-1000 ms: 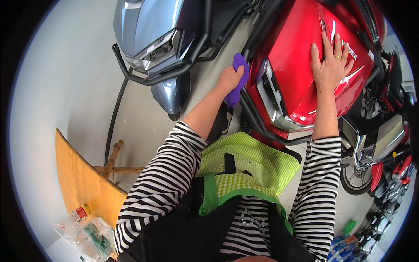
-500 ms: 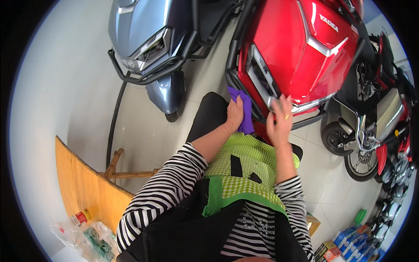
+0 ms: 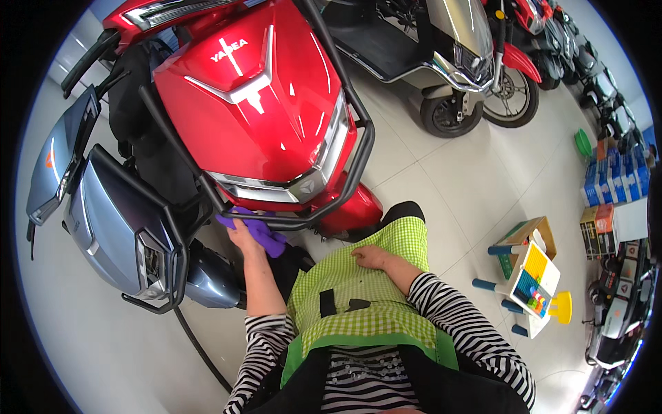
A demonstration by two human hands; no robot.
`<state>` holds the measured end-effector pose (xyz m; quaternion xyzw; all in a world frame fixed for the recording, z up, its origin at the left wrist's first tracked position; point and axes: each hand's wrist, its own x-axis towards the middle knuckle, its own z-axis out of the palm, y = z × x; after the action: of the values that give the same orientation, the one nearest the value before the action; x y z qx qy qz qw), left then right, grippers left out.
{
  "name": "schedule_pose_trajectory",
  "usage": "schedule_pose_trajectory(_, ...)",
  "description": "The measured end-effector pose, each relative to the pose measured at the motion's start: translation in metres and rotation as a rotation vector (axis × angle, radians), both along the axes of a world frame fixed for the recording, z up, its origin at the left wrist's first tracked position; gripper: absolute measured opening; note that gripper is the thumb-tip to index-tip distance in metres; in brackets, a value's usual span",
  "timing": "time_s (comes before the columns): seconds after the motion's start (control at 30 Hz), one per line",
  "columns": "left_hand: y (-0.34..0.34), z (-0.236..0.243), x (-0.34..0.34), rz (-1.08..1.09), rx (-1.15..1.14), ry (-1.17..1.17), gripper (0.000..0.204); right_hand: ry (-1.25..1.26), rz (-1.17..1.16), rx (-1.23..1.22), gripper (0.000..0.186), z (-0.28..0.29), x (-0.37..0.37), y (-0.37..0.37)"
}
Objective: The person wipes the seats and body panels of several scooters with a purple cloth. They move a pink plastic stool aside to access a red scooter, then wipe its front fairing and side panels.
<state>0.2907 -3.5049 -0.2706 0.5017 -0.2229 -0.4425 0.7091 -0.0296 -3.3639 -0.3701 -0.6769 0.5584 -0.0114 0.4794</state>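
Observation:
A purple cloth (image 3: 267,236) is in my left hand (image 3: 241,238), whose fingers are closed round it. Cloth and hand are at the lower left of the black guard bar (image 3: 364,155) on the front of a red scooter (image 3: 258,138). Part of the cloth lies against the bar, and some fingertips are hidden behind it. My right hand (image 3: 372,257) rests on the green checked apron (image 3: 358,286) over my thigh, holding nothing, its fingers loosely bent.
Close on the left stands a blue-grey scooter (image 3: 117,228) with its own guard bar. A beige scooter (image 3: 452,41) is at the far right. A small child's table (image 3: 538,276) with building bricks, a yellow stool (image 3: 563,307) and stacked boxes (image 3: 617,176) stand to the right.
The view has turned, so the red scooter sits further left. My right hand has left the scooter's front and come down onto the apron. My left hand still holds the cloth.

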Motion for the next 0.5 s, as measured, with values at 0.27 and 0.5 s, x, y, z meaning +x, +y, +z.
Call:
schedule_pose_trajectory(0.27, -0.016, -0.015, 0.024, 0.049, 0.219, -0.199, 0.02, -0.652, -0.567, 0.194, 0.035, -0.031, -0.012, -0.011)
schedule_pose_trajectory(0.5, 0.002, -0.012, -0.005, 0.055, 0.22, -0.129, 0.028, -0.641, -0.646, 0.42, 0.039, -0.008, 0.001, -0.024)
